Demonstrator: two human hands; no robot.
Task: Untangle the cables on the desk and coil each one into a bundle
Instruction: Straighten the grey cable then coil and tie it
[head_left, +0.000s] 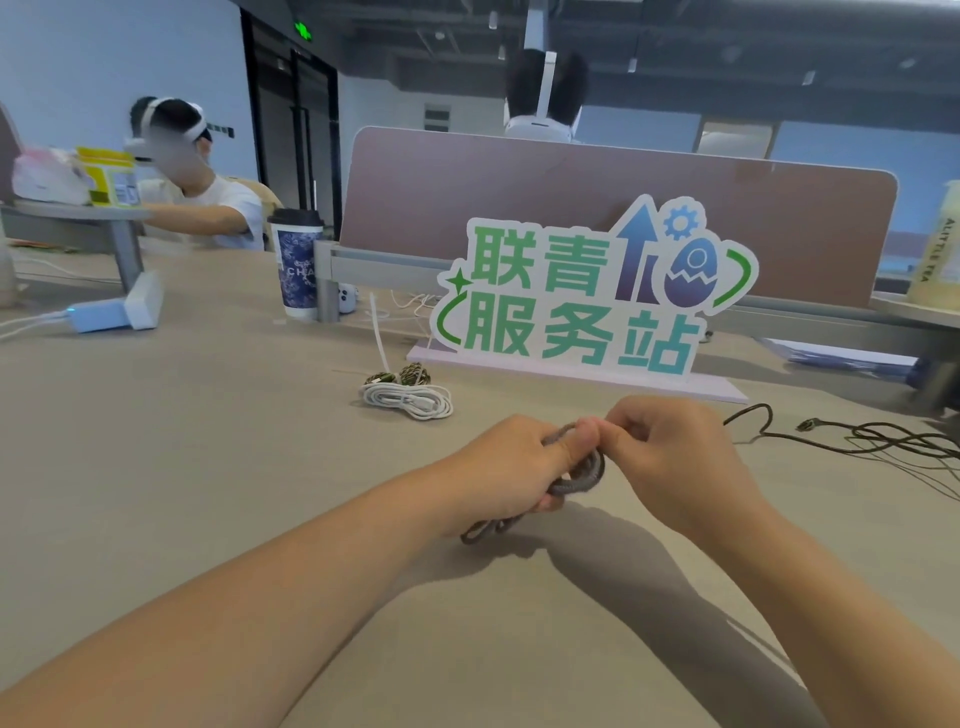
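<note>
Above the desk, my left hand curls round a grey cable, loops poking out below the palm and beside the thumb; my right hand pinches its top. Both hands hide the cable's ends. A black cable tangle runs off frame, right.

Beige worktop, level. On it: one white coiled cable, with two small patterned bundles just behind it; a loose black cable tangle at the right; a standing sign centre rear; a paper cup and a white power adapter to the left.
</note>
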